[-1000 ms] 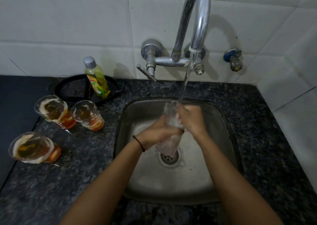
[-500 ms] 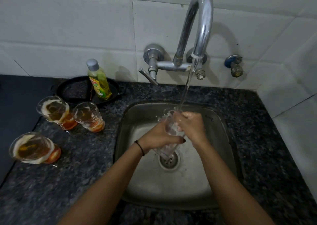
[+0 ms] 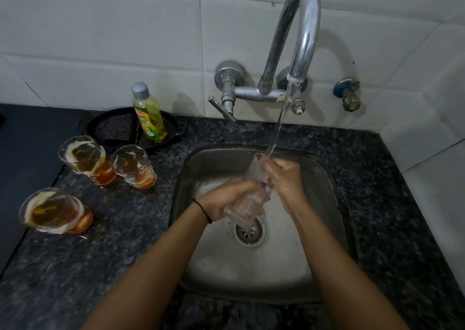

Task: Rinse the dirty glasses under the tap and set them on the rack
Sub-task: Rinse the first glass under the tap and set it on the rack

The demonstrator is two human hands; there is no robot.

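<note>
1. While water [image 3: 279,123] runs from the tap [image 3: 302,27], the left hand [image 3: 226,198] curls round the lower half of a clear glass [image 3: 247,198] held tilted over the sink [image 3: 324,203]; the right hand [image 3: 286,181] grips its upper part.
2. A yellow-green dish-liquid bottle [image 3: 149,115], its label too blurred to read, stands in a black pan [image 3: 110,128] at the counter's [image 3: 125,241] back edge.
3. Three dirty glasses [image 3: 83,158] [image 3: 133,166] [image 3: 54,210], holding amber liquid and pale froth, stand on the counter left of the sink.

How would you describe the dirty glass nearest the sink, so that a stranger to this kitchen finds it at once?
Start at the steel sink; on the dark speckled counter to its left stand three dirty glasses. Take the glass in front of the yellow soap bottle. Unlike its two neighbours farther left, it stands closest to the sink's edge.
</note>
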